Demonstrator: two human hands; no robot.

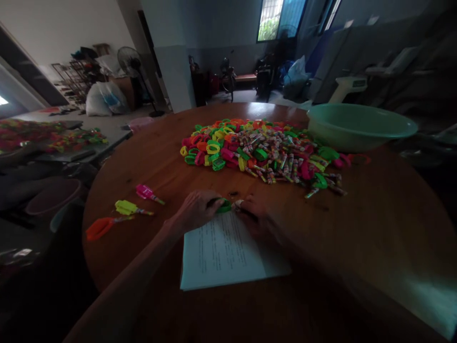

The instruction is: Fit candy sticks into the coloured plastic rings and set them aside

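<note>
Neon plastic bands [213,146] lie heaped with wrapped sticks [293,169] toward twelve o'clock on the round wooden desk [150,147], apparently left to do; at nine o'clock, three band-and-stick pieces [125,207] look finished; the left hand [200,207] has its grip on a green band [225,206] at the twelve-o'clock edge of the paper [221,257]; the right hand [257,215] pinches a pale stick [237,205].

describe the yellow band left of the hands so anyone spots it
On the round wooden table, find the left hand. Further left, the yellow band lies between a pink band and an orange band, the only yellow one of the three.
</note>
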